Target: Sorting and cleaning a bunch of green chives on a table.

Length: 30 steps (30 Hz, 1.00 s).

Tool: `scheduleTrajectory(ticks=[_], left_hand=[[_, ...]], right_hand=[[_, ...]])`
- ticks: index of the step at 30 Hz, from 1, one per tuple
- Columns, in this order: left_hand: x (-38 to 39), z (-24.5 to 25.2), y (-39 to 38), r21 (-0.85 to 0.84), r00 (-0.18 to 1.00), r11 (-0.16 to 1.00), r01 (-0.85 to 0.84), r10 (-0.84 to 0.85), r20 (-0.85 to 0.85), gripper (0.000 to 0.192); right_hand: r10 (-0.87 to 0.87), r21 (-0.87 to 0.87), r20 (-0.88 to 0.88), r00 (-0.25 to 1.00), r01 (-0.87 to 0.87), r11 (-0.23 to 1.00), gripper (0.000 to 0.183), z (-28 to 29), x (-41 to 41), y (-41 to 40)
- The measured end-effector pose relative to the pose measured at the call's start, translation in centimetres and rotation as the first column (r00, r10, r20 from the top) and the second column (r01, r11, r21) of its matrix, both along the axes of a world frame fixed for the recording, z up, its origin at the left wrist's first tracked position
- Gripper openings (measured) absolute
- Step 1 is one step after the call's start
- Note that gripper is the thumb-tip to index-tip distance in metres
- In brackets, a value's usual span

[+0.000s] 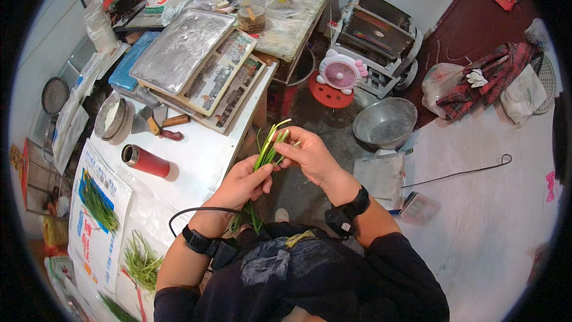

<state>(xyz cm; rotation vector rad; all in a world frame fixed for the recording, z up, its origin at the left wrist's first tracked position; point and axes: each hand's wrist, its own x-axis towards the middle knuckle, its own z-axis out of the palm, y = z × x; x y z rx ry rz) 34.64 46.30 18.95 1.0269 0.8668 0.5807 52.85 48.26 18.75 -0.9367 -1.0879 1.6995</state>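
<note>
A small bunch of green stalks with pale ends, likely garlic chives (267,152), is held in front of my body. My left hand (250,177) is closed around its lower part, and the green leaves hang down below the fist. The fingers of my right hand (301,150) pinch the pale ends at the top. On the white table to the left, a bundle of green chives (99,205) lies on a printed plastic sack (107,183). A loose pile of paler stalks and trimmings (142,261) lies nearer to me, with another green bundle (117,308) below it.
A red flask without a lid (149,162) stands on the left table by scrapers and a knife (171,135), a bowl of white powder (110,117) and stacked metal trays (183,49). A metal basin (385,123) and a pink-white fan (340,74) are ahead. A white table (473,214) is at right.
</note>
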Motion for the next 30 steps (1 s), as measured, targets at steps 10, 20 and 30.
scheduleTrajectory(ticks=[10, 20, 30], left_hand=[[-3.2, -0.9, -0.3, -0.089, 0.984, 0.986, -0.141, 0.15, 0.092, 0.019], [-3.6, -0.8, -0.3, -0.146, 0.989, 0.988, -0.048, 0.067, 0.13, 0.022], [-4.0, -0.9, -0.2, -0.087, 0.999, 0.996, -0.036, 0.038, 0.011, 0.022]], right_hand=[[0.047, -0.009, -0.034, 0.998, -0.047, 0.999, 0.011, -0.1, -2.8, 0.7], [0.067, 0.171, 0.186, 0.98, -0.1, 0.98, 0.016, 0.2, -3.0, 1.0], [-0.192, 0.252, 0.166, 0.967, 0.147, 0.957, 0.013, -0.4, -3.6, 0.8]])
